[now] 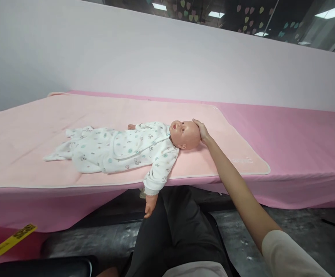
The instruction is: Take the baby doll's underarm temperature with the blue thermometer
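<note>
A baby doll [135, 148] in a white patterned outfit lies on its back on a peach mat [121, 109], its bald head to the right. My right hand [202, 132] is curved around the crown of the head, fingers on the far side and the palm against the top. The doll's near arm hangs over the table's front edge, its bare hand pointing down. Cloth from the outfit trails loosely at the leg end. A sliver of skin at the bottom edge, left of my lap, seems to be my left arm; that hand's fingers are outside the picture.
The mat lies on a long table with a pink cloth [300, 146] hanging over its front. Behind stands a white wall [167, 65] with dark glass above. My legs [179, 227] are close under the table edge. A yellow strip [10, 243] shows at lower left.
</note>
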{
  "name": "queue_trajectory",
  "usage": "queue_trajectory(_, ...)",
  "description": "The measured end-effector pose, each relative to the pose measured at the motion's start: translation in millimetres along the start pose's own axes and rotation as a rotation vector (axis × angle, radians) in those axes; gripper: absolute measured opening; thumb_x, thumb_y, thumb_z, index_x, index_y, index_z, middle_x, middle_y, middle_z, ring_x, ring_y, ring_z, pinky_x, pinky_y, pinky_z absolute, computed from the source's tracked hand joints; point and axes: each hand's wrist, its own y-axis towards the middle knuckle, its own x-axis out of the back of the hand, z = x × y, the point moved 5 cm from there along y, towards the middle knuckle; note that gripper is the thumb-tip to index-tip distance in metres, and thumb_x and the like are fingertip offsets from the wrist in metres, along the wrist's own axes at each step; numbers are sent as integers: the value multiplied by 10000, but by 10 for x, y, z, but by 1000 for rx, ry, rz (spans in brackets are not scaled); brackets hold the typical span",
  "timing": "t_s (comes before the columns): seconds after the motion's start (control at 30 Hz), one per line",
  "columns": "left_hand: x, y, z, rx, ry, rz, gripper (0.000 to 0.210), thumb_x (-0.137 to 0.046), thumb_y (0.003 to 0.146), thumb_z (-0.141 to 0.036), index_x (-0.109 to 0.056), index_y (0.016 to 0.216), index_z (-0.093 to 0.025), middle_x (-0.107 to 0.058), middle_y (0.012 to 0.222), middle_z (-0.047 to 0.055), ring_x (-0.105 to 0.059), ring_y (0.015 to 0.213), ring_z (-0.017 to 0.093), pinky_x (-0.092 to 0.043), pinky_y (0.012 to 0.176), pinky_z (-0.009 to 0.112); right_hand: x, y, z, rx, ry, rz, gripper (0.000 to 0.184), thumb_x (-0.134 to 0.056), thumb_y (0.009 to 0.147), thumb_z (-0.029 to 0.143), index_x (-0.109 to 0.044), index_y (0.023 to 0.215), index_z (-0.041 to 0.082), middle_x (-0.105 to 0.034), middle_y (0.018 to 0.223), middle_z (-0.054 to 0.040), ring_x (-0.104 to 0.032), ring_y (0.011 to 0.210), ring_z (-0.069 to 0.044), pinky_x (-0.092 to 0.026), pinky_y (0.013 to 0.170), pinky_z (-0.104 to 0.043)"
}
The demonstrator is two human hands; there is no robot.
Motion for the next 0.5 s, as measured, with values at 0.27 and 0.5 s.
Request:
queue_trajectory(0.27,5,-8,-19,-20,-101,-15,454,-358,755,-18,-429,1203,-43,-406,1380,84,-139,1362,194,-250,1084,482,1,-5,24,2,-2,-10,294,-604,648,471,-562,664,181,-615,629,43,-542,685,-132,-407,727,-253)
queue_trajectory(0.5,-34,20,-21,-38,-111,11,358,-395,831,-169,-469,1181,-167,-505,1282,-37,-124,1332,169,-241,1074,531,10,8,1,-34,-1,-1,260,-559,706,438,-560,692,178,-624,620,62,-539,679,-127,-420,721,-258)
